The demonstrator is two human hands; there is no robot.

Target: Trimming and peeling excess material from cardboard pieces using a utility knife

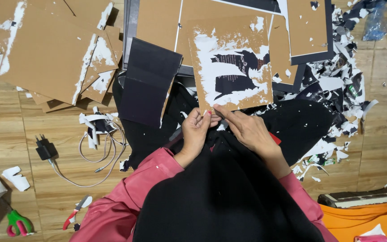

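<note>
A brown cardboard panel (229, 62) with torn white and black paper stuck to it rests tilted on my lap. My left hand (196, 131) pinches its near edge from the left. My right hand (247, 127) is closed on a thin dark tool at the same edge, with a red piece showing behind the wrist. Both hands meet at the panel's bottom middle. My sleeves are pink and my lap is covered in black cloth.
Stripped cardboard sheets (45, 49) lie stacked at the upper left. A dark folded cover (148, 85) lies beside the panel. Torn paper scraps (337, 89) pile at the right. A charger with white cable (45, 150), green scissors (18, 222) and a red cutter (75, 214) lie on the wooden floor.
</note>
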